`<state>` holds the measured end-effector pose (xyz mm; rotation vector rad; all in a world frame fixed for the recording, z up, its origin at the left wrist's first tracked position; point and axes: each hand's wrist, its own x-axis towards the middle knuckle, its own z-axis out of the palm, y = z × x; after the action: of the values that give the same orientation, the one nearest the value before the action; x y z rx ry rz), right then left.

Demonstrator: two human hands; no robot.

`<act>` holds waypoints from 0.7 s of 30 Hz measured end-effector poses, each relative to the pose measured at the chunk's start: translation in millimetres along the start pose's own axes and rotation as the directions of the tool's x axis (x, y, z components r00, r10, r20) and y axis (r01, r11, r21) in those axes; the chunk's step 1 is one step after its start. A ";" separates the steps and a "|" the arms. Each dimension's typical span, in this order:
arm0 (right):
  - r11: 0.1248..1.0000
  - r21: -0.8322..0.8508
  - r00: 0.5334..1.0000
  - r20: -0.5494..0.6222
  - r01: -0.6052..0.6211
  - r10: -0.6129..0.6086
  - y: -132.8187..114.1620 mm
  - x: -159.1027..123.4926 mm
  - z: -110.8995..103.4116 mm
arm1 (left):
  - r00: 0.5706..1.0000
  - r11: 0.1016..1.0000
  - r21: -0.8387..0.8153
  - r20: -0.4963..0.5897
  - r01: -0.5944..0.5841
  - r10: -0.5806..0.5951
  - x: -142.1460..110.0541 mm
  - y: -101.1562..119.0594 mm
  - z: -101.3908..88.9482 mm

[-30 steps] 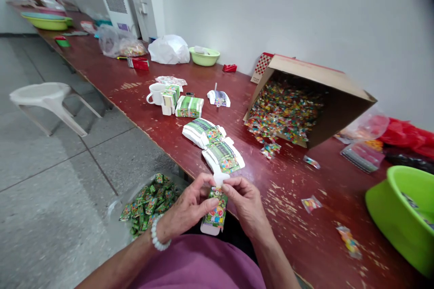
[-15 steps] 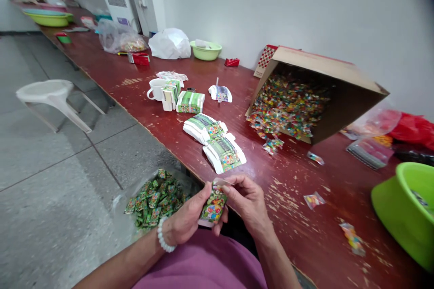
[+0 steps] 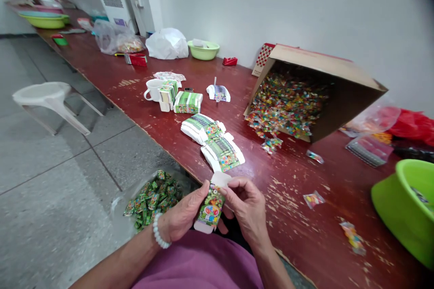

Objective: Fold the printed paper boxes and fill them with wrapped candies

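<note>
A small printed green candy box (image 3: 210, 207) is between my hands, above my lap at the table edge. My left hand (image 3: 185, 214) grips it from the left, thumb on its edge. White flaps stand out at its top and bottom ends. My right hand (image 3: 249, 207) pinches near the top flap with thumb and forefinger. Just beyond lie fanned stacks of flat green cartons (image 3: 222, 152). Down to the left, a clear plastic bag (image 3: 117, 212) holds many filled green boxes (image 3: 154, 196).
A tipped cardboard box (image 3: 352, 81) spills wrapped candies (image 3: 285, 104) onto the red table (image 3: 281, 189). Loose packets (image 3: 313, 199) lie at right, near a green basin (image 3: 389, 207). A white mug (image 3: 153, 90) stands beside bundled cartons (image 3: 188, 102). A white stool (image 3: 44, 92) is left.
The box has tilted and lowered slightly, and its top and bottom white flaps show more. My right fingers have shifted from the top flap's tip to its right side.
</note>
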<state>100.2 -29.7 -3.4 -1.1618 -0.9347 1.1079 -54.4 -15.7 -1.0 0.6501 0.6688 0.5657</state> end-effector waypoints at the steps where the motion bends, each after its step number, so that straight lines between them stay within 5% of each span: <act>1: 0.998 -0.057 0.999 0.007 0.033 -0.032 0.8 0.4 -2.3 | 1.000 1.000 -0.002 0.001 0.005 -0.005 -0.2 0.4 -0.9; 5: 0.929 -0.257 0.964 0.070 0.267 -0.258 0.0 5.1 -8.7 | 0.997 0.992 -0.113 0.063 0.050 -0.043 -0.5 5.8 -2.2; 9: 0.875 -0.327 0.932 0.183 0.358 -0.314 -1.3 7.9 -5.1 | 0.994 0.963 -0.244 0.019 0.110 -0.109 3.1 7.0 -1.2; 15: 0.998 -0.064 0.983 0.183 -0.001 0.013 4.8 7.1 5.6 | 0.959 0.996 -0.087 -0.283 -0.021 -0.005 10.0 -1.9 2.4; 21: 0.996 -0.085 0.940 0.336 -0.040 0.067 -2.8 12.2 -2.3 | 0.977 0.991 0.061 -0.175 -0.116 0.125 4.4 -0.4 3.7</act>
<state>105.6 -18.4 -1.0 -1.0821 -1.2258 1.3539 -48.8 -14.4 -0.7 0.6955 0.8173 0.7280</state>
